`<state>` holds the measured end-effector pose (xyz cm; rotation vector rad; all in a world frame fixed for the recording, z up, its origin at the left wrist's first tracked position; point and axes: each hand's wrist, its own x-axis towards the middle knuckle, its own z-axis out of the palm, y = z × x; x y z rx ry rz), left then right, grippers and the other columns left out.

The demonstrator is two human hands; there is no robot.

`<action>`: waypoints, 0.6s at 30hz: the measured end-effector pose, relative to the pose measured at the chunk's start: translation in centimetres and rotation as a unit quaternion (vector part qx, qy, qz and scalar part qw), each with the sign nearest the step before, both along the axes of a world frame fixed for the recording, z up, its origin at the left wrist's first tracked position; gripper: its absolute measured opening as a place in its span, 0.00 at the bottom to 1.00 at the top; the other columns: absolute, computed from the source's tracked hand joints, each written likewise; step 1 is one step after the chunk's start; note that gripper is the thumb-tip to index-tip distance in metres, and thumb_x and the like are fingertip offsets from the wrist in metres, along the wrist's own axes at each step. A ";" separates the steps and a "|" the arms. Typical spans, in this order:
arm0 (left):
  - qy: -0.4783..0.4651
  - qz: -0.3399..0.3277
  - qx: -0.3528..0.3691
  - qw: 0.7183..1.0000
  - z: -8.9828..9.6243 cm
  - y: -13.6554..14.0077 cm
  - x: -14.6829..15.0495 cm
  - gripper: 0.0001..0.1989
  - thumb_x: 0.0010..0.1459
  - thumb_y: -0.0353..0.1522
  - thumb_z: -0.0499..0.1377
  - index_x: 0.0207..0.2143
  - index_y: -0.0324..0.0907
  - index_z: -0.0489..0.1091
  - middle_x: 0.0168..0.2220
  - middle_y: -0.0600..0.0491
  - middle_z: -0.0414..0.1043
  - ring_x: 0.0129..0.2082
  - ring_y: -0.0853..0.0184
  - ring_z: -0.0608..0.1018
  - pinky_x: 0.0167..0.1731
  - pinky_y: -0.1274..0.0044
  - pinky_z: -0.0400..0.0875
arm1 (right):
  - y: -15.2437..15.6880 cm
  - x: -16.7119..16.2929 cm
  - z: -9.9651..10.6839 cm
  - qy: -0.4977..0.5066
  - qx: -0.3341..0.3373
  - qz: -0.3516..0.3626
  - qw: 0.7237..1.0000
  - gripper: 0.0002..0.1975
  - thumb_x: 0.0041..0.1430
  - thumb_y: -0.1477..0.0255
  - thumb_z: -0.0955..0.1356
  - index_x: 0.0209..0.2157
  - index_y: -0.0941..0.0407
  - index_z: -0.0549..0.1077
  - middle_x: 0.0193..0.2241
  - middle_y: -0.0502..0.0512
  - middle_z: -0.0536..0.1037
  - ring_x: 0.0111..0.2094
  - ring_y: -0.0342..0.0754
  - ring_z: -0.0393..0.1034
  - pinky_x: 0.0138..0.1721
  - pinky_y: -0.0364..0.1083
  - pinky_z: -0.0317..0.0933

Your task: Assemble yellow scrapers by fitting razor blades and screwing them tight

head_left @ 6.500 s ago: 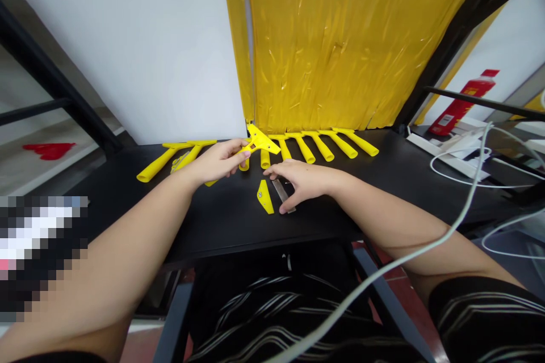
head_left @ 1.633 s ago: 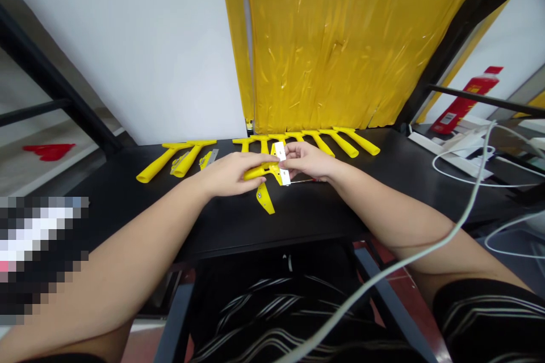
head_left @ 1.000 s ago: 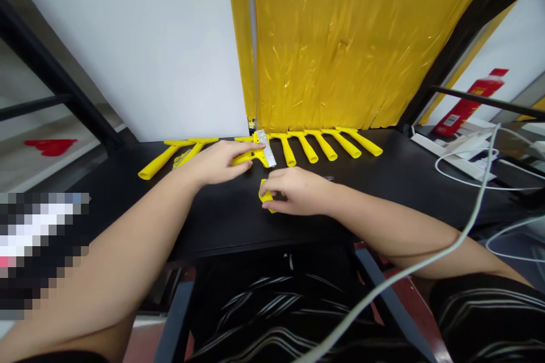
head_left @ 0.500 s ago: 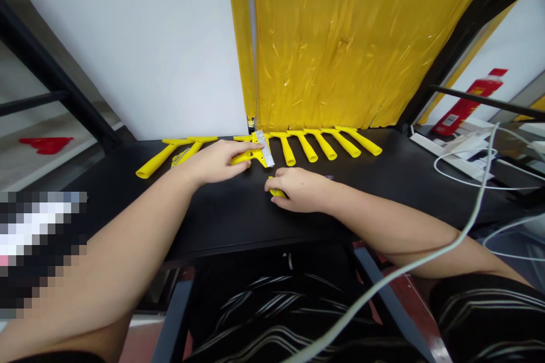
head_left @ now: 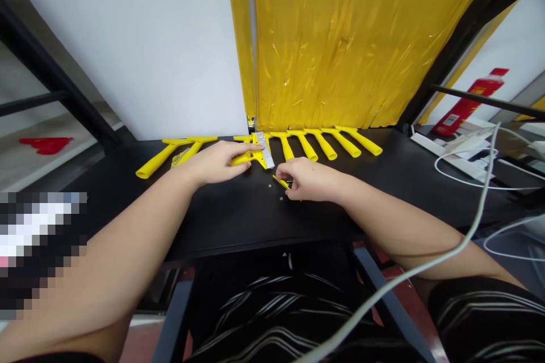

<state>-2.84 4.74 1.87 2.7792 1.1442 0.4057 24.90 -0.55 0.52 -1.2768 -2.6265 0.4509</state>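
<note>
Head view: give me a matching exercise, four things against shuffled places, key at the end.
Things
1. red bottle
2. small yellow piece
3. yellow scraper with silvery strip
4. flat red object

Places
A. held by the left hand
B. far left of the view
C. far right, tilted
D. held by the right hand

Pairs: 1-C, 2-D, 3-A, 4-B

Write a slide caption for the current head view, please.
Left hand holds a yellow handle; right hand grips a small yellow plate.
</note>
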 end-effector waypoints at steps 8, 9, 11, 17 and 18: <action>0.004 -0.010 0.000 1.000 -0.3 0.2 -0.2 0.30 0.67 0.40 0.58 0.70 0.50 0.68 0.55 0.49 0.81 0.30 0.68 0.76 0.39 0.74 0.70 | 0.6 0.5 0.2 0.028 -0.037 -0.057 0.997 0.17 0.49 0.80 0.74 0.43 0.55 0.76 0.32 0.50 0.79 0.32 0.46 0.73 0.33 0.44 0.62; 0.004 -0.011 -0.001 1.000 -0.3 0.2 -0.1 0.29 0.67 0.40 0.58 0.70 0.51 0.68 0.56 0.50 0.81 0.31 0.68 0.76 0.39 0.74 0.71 | 0.7 0.8 0.4 0.045 -0.040 -0.064 0.996 0.16 0.50 0.80 0.73 0.42 0.55 0.76 0.32 0.50 0.79 0.32 0.45 0.73 0.33 0.44 0.62; 0.001 -0.017 -0.002 1.000 -0.2 0.1 -0.1 0.29 0.67 0.40 0.58 0.70 0.50 0.68 0.58 0.49 0.80 0.33 0.67 0.77 0.42 0.74 0.71 | 1.2 1.5 0.7 0.084 -0.038 -0.075 0.993 0.13 0.51 0.80 0.73 0.39 0.55 0.76 0.32 0.51 0.80 0.31 0.45 0.74 0.33 0.44 0.64; 0.007 -0.039 -0.005 0.999 -0.1 -0.4 0.5 0.27 0.68 0.40 0.57 0.68 0.49 0.70 0.58 0.49 0.79 0.39 0.65 0.80 0.46 0.74 0.72 | 3.9 4.1 0.9 0.297 -0.113 -0.095 0.943 0.12 0.55 0.80 0.73 0.40 0.55 0.74 0.32 0.51 0.79 0.27 0.44 0.78 0.32 0.44 0.73; 0.008 -0.041 -0.006 0.999 -0.2 -0.5 0.6 0.27 0.68 0.40 0.57 0.68 0.49 0.70 0.57 0.49 0.80 0.39 0.65 0.80 0.45 0.74 0.72 | 4.3 4.5 0.9 0.330 -0.127 -0.095 0.931 0.13 0.54 0.79 0.75 0.41 0.55 0.74 0.31 0.50 0.79 0.26 0.44 0.78 0.31 0.44 0.74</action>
